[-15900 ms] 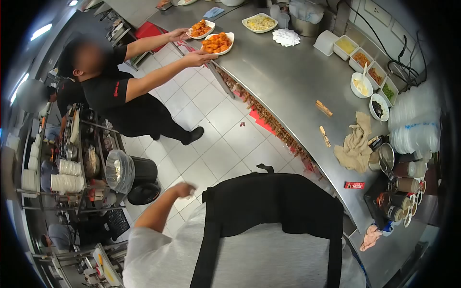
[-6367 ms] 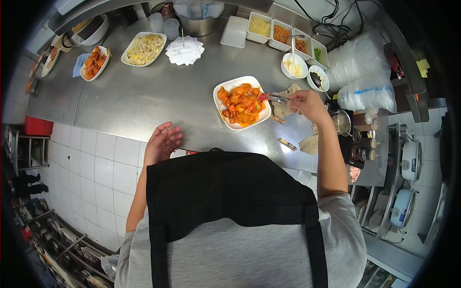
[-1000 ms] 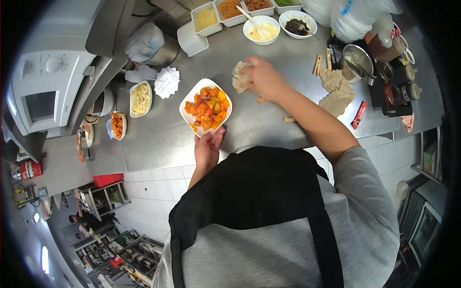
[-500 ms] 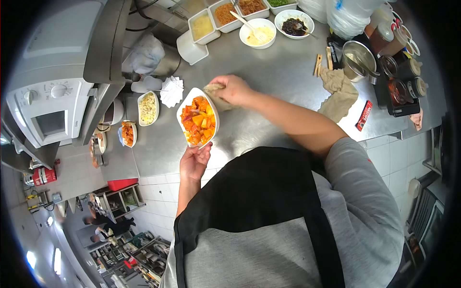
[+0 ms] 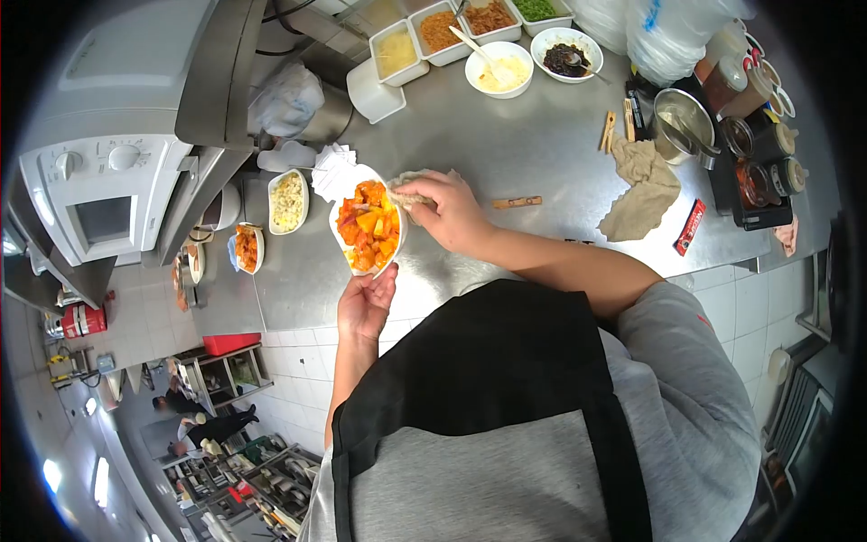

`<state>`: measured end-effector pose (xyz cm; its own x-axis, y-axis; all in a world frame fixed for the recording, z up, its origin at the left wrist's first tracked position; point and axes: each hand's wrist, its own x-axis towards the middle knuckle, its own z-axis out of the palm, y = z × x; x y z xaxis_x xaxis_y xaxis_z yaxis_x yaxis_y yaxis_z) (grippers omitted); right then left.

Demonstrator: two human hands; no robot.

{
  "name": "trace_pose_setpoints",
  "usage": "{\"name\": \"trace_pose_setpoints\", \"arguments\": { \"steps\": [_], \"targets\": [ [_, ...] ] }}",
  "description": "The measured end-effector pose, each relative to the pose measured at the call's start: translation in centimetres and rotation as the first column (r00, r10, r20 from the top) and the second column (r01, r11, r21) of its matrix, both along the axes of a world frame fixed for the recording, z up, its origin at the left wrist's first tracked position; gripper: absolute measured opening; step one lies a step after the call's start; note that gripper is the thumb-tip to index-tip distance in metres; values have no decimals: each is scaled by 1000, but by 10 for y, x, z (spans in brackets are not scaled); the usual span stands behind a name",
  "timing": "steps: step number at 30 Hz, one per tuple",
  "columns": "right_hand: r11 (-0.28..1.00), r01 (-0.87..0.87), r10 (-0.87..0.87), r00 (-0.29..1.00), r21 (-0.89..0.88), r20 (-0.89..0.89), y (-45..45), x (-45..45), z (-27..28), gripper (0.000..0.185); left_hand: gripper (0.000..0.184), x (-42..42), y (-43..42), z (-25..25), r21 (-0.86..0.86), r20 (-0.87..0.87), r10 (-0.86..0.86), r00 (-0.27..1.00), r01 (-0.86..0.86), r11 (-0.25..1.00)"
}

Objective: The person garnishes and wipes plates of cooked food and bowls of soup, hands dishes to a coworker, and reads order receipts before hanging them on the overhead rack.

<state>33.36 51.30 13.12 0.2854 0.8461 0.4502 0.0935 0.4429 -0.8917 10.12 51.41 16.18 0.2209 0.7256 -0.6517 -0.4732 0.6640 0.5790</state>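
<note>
Saucy plate point(image 5: 366, 172), one slip from a mess

If the cloth point(image 5: 421, 184) shoves too hard or the left hand point(image 5: 366, 303) loses its pinch, I reckon the orange chunks point(image 5: 368, 228) could slide off, since it looks tipped. It's over the counter point(image 5: 533, 163), by the paper slips point(image 5: 330, 171). Left's palm-up, pinching the near rim; can't see every finger. The right hand point(image 5: 447, 210) presses bunched cloth against the right side, arm slanting across.

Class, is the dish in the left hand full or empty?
Full: orange-sauced chunks fill the white dish nearly to its rim.
</note>
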Motion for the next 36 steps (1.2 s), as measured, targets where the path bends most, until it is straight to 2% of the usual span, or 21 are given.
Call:
{"name": "trace_pose_setpoints", "arguments": {
  "steps": [4,7,8,10,12,13,14,15,16,18,19,21,24,25,26,28,30,31,33,34,36],
  "targets": [
    [993,-49,27,980,105,195,-19,0,1,23,39,-5,-5,-4,48,-24,50,998,-49,998],
    [876,-443,453,891,-190,13,-18,16,-1,22,40,-16,-6,-18,106,-63,91,994,-84,991],
    [792,-536,516,844,-292,-148,-10,26,1,24,40,-16,-7,-21,116,-84,117,990,-107,987],
    [792,-539,400,813,-287,-423,10,42,-2,23,40,-17,-8,-28,134,-116,176,978,-160,978],
    [781,-518,364,831,-349,-421,30,67,-2,30,38,-25,-7,-41,56,-19,204,979,-203,978],
    [849,-293,301,952,-440,-54,34,75,-4,29,37,-29,-7,-48,15,30,221,975,-221,975],
    [901,-48,205,923,-430,325,36,82,-5,29,38,-29,-7,-54,-12,63,242,968,-242,970],
    [931,173,86,750,-321,655,38,87,-7,28,38,-27,-9,-61,-38,95,266,959,-263,964],
    [950,161,73,718,-267,692,35,87,-4,28,39,-27,-10,-66,-65,124,296,947,-290,955],
    [981,105,56,656,-164,753,18,74,2,29,44,-13,-21,-71,90,108,248,963,-258,962],
    [975,81,124,572,-206,811,6,63,1,26,47,-1,-30,-63,187,85,211,974,-224,957],
    [957,57,245,373,-286,895,-12,48,-6,21,45,12,-47,-41,112,15,115,993,-116,987],
    [947,-42,308,406,-320,860,-1,59,-29,14,21,11,-58,-4,143,-49,-276,960,281,949],
    [953,-5,266,486,-302,832,1,64,-21,11,18,3,-57,2,180,-82,-403,911,412,893],
    [957,34,220,562,-287,798,4,69,-5,8,17,-6,-47,5,259,-205,-410,889,453,853],
    [964,7,172,748,-268,640,9,83,26,5,13,-28,-21,2,473,-381,-144,913,327,818],
    [966,-116,194,915,-229,355,16,93,48,6,16,-49,15,-2,555,-643,145,752,326,766],
    [939,-143,257,898,-314,358,17,93,52,6,17,-61,33,-15,570,-721,232,653,368,735],
    [860,-179,373,860,-477,349,14,90,57,7,19,-72,58,-24,457,-815,146,560,467,757],
    [804,-149,468,755,-575,459,8,79,56,9,20,-74,64,-26,393,-833,68,549,500,772],
    [828,2,507,425,-561,750,-10,50,41,10,28,-76,72,-28,312,-794,-99,600,542,781]
  ]
}}
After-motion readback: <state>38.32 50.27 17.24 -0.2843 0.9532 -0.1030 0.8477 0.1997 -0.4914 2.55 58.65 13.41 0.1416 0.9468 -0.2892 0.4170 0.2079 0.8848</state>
